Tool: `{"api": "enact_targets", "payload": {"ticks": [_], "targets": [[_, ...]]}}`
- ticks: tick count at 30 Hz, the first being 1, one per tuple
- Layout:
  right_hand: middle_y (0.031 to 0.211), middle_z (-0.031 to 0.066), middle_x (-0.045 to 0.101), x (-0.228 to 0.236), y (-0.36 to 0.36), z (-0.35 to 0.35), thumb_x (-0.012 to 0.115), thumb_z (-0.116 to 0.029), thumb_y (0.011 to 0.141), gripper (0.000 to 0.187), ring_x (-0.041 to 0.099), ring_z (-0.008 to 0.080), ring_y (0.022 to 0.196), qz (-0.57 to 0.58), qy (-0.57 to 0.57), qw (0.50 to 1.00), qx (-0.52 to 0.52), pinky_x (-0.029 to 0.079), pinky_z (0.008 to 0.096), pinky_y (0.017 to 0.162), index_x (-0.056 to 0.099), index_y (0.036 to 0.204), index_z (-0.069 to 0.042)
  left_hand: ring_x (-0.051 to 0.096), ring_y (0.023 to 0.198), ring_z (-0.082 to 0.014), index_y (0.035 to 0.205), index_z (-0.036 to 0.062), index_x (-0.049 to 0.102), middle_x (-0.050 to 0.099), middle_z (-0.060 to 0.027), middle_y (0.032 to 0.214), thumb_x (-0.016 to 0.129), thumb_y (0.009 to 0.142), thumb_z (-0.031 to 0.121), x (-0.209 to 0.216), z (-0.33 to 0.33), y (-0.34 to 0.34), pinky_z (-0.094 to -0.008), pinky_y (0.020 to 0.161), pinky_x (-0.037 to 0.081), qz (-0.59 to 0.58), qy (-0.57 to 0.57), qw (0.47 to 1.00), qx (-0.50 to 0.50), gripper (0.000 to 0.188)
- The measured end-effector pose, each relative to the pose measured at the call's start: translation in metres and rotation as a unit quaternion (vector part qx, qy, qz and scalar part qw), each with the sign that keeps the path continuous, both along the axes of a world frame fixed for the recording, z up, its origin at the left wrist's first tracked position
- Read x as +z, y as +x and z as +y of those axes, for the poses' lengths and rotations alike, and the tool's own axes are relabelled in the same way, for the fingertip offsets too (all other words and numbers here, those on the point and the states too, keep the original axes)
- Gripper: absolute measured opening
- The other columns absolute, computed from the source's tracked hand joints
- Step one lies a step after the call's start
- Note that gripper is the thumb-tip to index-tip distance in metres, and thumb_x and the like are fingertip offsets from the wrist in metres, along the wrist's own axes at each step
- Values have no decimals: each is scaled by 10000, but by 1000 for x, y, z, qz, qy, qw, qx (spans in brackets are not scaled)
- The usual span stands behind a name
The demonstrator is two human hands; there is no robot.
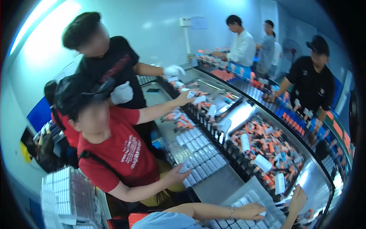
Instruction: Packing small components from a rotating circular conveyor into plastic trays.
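Note:
My left hand [249, 211], with a bracelet at the wrist, reaches over a clear plastic tray [247, 191] at the bottom. Its fingers curl down around the end of a white casing [263, 213], partly hidden by the hand. Rows of similar white casings [241, 220] fill the tray beneath my forearm. To the right, my right hand [298, 199] is raised beside the near edge of a metal bin [316, 171], fingers pointing up and slightly apart, with nothing visible in them. Upright white casings [280, 184] stand on the black line [238, 168] just beyond the tray.
Orange, black and grey pieces [280, 141] heap in the bin. At left, a co-worker in red [118, 149] holds white casings above casings laid in rows [202, 156]. A gloved co-worker [110, 65] stands behind; others work across the line. Stacked trays [68, 194] stand lower left.

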State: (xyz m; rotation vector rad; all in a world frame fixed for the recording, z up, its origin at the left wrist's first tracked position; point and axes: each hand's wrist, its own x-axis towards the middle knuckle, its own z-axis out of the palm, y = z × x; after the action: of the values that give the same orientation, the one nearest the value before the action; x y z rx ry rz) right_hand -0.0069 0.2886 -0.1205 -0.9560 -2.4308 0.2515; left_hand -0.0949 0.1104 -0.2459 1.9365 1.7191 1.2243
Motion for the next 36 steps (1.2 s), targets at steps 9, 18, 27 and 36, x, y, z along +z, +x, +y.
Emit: {"api": "enact_targets", "payload": {"ticks": [9,18,27,36], "targets": [[1138,223,528,9,30,-123,567,-163,866,281,498,368,1047,266,55,957,98,377,436,912,558,1049,50,556,665,-401,801,22,513,556,-213,681,553,832,412,22,-29,12,-469,595,444,-3,1,999,34,393],[871,165,591,-97,119,-107,631,-135,709,203,558,343,827,-36,-20,998,56,452,425,749,650,893,-52,598,779,-362,972,33,570,608,-180,831,591,819,380,14,-16,-7,-431,706,475,-88,-96,991,15,380],[901,100,548,-92,125,-100,686,-236,708,254,515,287,952,-88,-67,992,66,442,411,811,652,910,-86,605,705,-354,1052,9,506,612,-191,803,623,829,324,21,-8,10,-408,619,481,-34,-5,998,48,404],[998,175,562,-95,129,-116,630,-178,785,299,525,335,970,-19,-81,993,82,443,431,820,566,1011,8,597,737,-405,975,-31,487,594,-247,850,588,848,283,135,47,40,-455,614,489,46,63,994,73,353]]}}
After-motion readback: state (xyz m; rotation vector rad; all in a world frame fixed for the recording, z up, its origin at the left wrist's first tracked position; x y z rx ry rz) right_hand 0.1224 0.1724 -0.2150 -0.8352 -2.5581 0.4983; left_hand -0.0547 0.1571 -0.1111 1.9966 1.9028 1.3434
